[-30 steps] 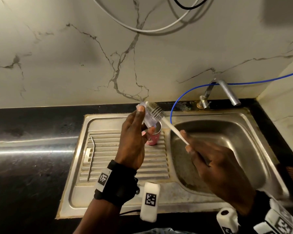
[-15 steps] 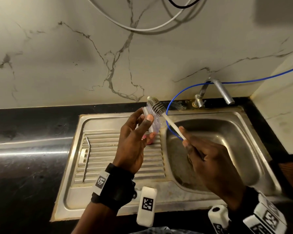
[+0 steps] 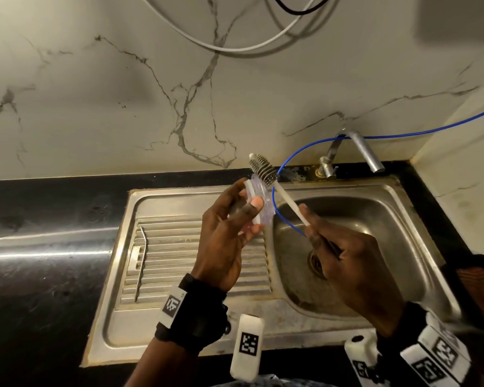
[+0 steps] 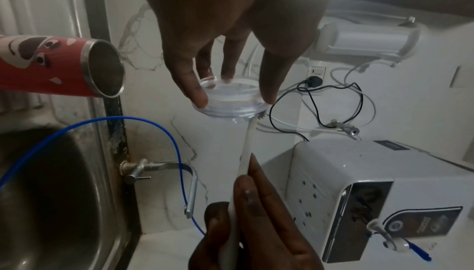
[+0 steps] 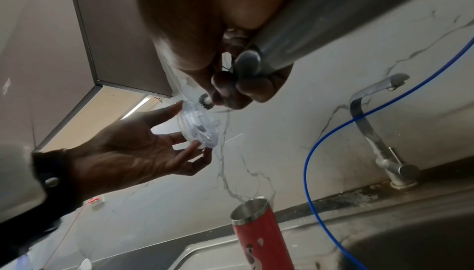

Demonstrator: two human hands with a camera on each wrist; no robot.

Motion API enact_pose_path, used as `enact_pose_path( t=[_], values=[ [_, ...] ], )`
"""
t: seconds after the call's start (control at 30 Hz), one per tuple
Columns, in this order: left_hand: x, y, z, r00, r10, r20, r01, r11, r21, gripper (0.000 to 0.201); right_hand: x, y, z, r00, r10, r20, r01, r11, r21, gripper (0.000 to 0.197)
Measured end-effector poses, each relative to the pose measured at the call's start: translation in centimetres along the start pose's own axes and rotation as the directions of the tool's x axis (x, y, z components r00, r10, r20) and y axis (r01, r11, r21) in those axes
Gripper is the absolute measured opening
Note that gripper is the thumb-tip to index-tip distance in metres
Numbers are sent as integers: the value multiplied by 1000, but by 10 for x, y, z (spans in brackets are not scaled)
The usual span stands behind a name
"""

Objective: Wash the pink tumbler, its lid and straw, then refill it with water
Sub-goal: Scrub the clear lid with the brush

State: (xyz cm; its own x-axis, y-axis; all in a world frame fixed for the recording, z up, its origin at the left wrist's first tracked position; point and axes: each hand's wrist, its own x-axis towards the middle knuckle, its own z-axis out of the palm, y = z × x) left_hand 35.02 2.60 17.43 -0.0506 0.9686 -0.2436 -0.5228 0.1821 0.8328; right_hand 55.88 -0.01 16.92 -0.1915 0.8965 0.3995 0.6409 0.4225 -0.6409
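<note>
Over sink (image 3: 375, 208), left hand (image 3: 224, 241) pinches lid (image 3: 259, 202); right hand (image 3: 355, 263) angles brush (image 3: 263, 169) up

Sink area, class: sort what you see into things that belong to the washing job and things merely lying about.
In the job: clear lid in left hand; brush in right hand; tumbler; metal straw; tap.

Lying about: blue tube; wall cables; water purifier.

Left hand (image 3: 227, 233) fingertips pinching; right hand (image 3: 347, 255) fisted.
</note>
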Motion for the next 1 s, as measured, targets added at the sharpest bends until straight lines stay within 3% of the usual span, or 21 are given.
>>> enact_pose_path(
  t=[0.13,0.33,0.53,0.63,0.87,1.0],
  values=[
    [-2,8,-2,995,-94,-26,91,992,-84,46,5,10,-8,998,-25,61,22,999,48,42],
    [2,15,-12,989,-148,9,144,945,-294,68,0,35,-15,992,-66,104,61,997,50,45],
    [4,15,-13,953,-288,95,303,924,-233,85,-1,26,-15,990,-126,68,123,991,45,43],
    [2,11,-9,928,-350,130,369,913,-174,74,9,20,-10,986,-160,41,159,987,23,42],
    [4,24,-8,979,-163,125,196,923,-331,65,-5,18,-2,992,-101,76,93,990,107,43],
    [6,25,-7,978,-170,120,203,905,-373,65,-22,17,3,997,-27,74,15,988,151,44]
  ],
)
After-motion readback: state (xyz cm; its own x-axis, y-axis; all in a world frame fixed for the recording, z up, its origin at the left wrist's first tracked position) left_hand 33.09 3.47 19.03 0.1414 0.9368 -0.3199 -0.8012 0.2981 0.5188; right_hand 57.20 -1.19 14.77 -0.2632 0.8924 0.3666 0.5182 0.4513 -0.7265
